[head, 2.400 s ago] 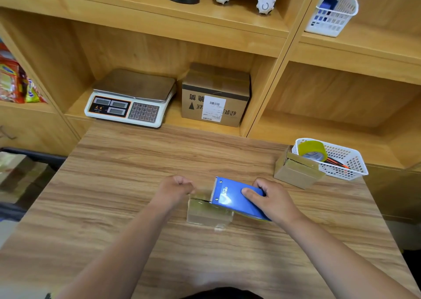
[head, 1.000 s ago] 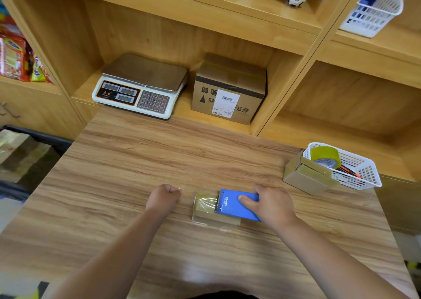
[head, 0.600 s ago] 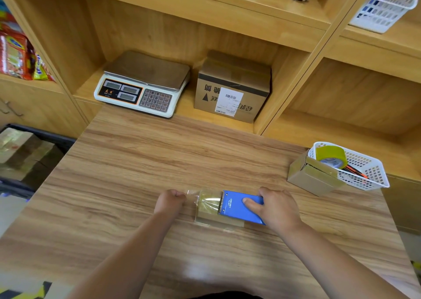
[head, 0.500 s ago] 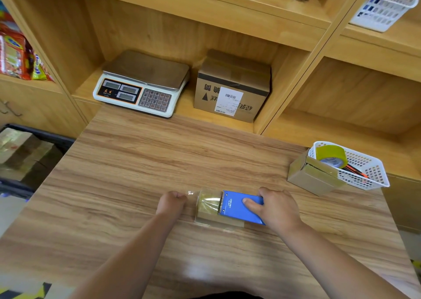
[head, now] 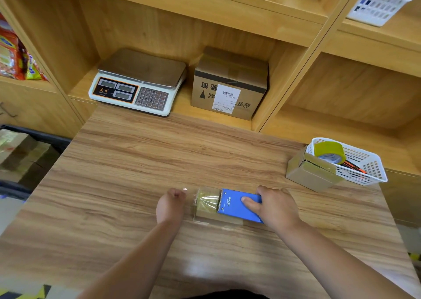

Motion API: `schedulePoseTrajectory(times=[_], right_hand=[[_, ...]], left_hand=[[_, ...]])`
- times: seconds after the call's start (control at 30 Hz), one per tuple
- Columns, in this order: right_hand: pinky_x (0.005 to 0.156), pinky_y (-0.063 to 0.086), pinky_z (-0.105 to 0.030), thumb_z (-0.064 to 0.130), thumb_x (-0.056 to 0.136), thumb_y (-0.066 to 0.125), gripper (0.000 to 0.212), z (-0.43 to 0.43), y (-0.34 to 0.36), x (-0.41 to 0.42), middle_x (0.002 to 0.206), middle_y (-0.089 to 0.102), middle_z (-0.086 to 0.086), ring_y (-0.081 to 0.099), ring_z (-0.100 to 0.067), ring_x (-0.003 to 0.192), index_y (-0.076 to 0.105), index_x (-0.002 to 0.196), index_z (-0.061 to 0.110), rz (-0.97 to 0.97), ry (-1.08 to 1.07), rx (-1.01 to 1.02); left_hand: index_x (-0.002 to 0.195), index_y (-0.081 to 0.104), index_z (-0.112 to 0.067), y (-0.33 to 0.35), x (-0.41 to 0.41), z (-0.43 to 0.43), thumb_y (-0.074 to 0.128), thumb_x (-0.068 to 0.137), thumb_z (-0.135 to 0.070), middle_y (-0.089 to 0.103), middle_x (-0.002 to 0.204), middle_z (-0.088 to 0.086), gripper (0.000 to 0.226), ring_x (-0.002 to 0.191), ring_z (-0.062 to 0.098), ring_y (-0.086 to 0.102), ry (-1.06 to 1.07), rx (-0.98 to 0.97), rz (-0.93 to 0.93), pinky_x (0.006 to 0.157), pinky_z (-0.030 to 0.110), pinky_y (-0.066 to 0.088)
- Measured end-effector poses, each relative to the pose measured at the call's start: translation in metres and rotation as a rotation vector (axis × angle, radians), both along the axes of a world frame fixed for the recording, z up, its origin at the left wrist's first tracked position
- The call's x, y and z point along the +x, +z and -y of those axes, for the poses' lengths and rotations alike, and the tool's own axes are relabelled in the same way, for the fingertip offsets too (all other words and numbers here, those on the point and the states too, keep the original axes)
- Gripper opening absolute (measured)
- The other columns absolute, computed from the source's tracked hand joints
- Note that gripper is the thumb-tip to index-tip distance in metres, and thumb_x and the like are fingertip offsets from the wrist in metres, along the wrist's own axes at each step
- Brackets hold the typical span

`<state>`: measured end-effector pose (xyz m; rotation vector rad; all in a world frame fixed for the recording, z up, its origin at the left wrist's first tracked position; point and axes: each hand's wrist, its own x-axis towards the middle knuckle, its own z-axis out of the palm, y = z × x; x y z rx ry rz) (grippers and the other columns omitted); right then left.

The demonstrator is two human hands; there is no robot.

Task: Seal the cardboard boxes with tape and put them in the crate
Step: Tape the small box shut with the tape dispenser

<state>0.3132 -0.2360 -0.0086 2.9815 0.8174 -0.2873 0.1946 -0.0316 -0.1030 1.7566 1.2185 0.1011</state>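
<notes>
Tape (head: 205,199) lies stretched over the small box (head: 206,215) in the middle of the table (head: 136,162). The left hand (head: 170,204), fingers curled, pinches its loose end just beside the box, I think to hold it tight, while the right hand (head: 276,207) grips the blue dispenser (head: 237,205) flat on the box top, probably for cutting. The crate (head: 43,137) stands low at the left.
</notes>
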Motion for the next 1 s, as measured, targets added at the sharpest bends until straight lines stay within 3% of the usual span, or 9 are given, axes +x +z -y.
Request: schedulePoseTrajectory(times=[0.2, 0.5, 0.57, 0.63, 0.67, 0.77, 0.83, 0.9, 1.0], right_hand=[[0.064, 0.023, -0.031, 0.07, 0.085, 0.039, 0.046, -0.001, -0.001, 0.0, 0.056, 0.041, 0.011, 0.039, -0.019, 0.064, 0.045, 0.075, 0.025, 0.017, 0.004, -0.021], [0.065, 0.022, -0.031, 0.068, 0.086, 0.04, 0.046, -0.001, -0.003, 0.0, 0.055, 0.04, 0.011, 0.031, -0.014, 0.057, 0.046, 0.075, 0.024, 0.02, -0.005, -0.026], [0.066, 0.022, -0.03, 0.068, 0.086, 0.04, 0.046, -0.001, -0.002, -0.001, 0.055, 0.04, 0.011, 0.033, -0.015, 0.058, 0.045, 0.075, 0.024, 0.017, -0.005, -0.029], [0.066, 0.022, -0.029, 0.067, 0.086, 0.04, 0.046, 0.0, -0.002, -0.002, 0.056, 0.04, 0.011, 0.035, -0.016, 0.058, 0.044, 0.074, 0.023, 0.019, 0.0, -0.025], [0.067, 0.022, -0.029, 0.067, 0.087, 0.04, 0.046, 0.0, -0.002, -0.002, 0.057, 0.041, 0.01, 0.036, -0.018, 0.059, 0.044, 0.074, 0.023, 0.022, 0.002, -0.023], [0.068, 0.022, -0.029, 0.067, 0.087, 0.04, 0.046, -0.001, -0.002, -0.002, 0.06, 0.044, 0.009, 0.037, -0.018, 0.06, 0.045, 0.075, 0.023, 0.03, 0.008, -0.03], [0.068, 0.022, -0.029, 0.067, 0.086, 0.04, 0.046, 0.0, -0.003, -0.001, 0.06, 0.045, 0.008, 0.037, -0.018, 0.059, 0.046, 0.075, 0.023, 0.03, 0.01, -0.032], [0.068, 0.022, -0.029, 0.068, 0.087, 0.039, 0.047, 0.0, -0.004, 0.0, 0.057, 0.043, 0.01, 0.034, -0.015, 0.055, 0.045, 0.073, 0.023, 0.023, 0.006, -0.021], [0.068, 0.023, -0.029, 0.067, 0.087, 0.039, 0.046, 0.002, -0.006, 0.001, 0.054, 0.041, 0.01, 0.032, -0.01, 0.051, 0.04, 0.069, 0.025, 0.018, 0.016, 0.0]], left_hand=[[0.086, 0.067, -0.003, -0.005, 0.006, 0.021, 0.051, 0.092, -0.016, 0.068, 0.086, 0.018, 0.021, 0.088, 0.034, 0.058, -0.009, 0.067, 0.021, 0.067, 0.033, 0.038], [0.088, 0.056, -0.012, -0.01, 0.003, 0.029, 0.04, 0.093, -0.014, 0.058, 0.085, 0.001, 0.017, 0.098, 0.027, 0.046, -0.201, 0.147, 0.044, 0.073, 0.034, 0.035], [0.109, 0.056, -0.012, -0.01, 0.002, 0.028, 0.042, 0.095, -0.018, 0.054, 0.105, 0.007, 0.02, 0.107, 0.03, 0.046, -0.224, 0.173, 0.018, 0.082, 0.037, 0.038], [0.135, 0.041, -0.014, -0.008, 0.0, 0.026, 0.05, 0.094, -0.021, 0.044, 0.122, 0.012, 0.043, 0.114, 0.032, 0.045, -0.187, 0.147, -0.02, 0.087, 0.041, 0.041], [0.138, 0.037, -0.015, -0.009, 0.0, 0.024, 0.052, 0.091, -0.017, 0.042, 0.124, 0.012, 0.049, 0.113, 0.032, 0.047, -0.192, 0.15, -0.041, 0.085, 0.04, 0.042], [0.122, 0.057, -0.014, -0.01, -0.001, 0.024, 0.047, 0.089, -0.005, 0.054, 0.118, 0.007, 0.036, 0.105, 0.028, 0.055, -0.29, 0.189, -0.003, 0.079, 0.034, 0.044], [0.113, 0.065, -0.013, -0.005, -0.003, 0.034, 0.044, 0.094, -0.007, 0.065, 0.109, 0.003, 0.029, 0.102, 0.024, 0.06, -0.137, 0.072, 0.199, 0.081, 0.029, 0.044], [0.123, 0.061, -0.014, 0.002, -0.006, 0.05, 0.042, 0.099, -0.011, 0.063, 0.116, -0.004, 0.031, 0.114, 0.015, 0.057, 0.051, -0.159, 0.414, 0.094, 0.022, 0.041], [0.142, 0.04, -0.027, 0.003, -0.012, 0.066, 0.047, 0.098, -0.025, 0.042, 0.136, -0.021, 0.044, 0.128, -0.003, 0.036, -0.099, -0.254, 0.432, 0.102, 0.011, 0.025]])
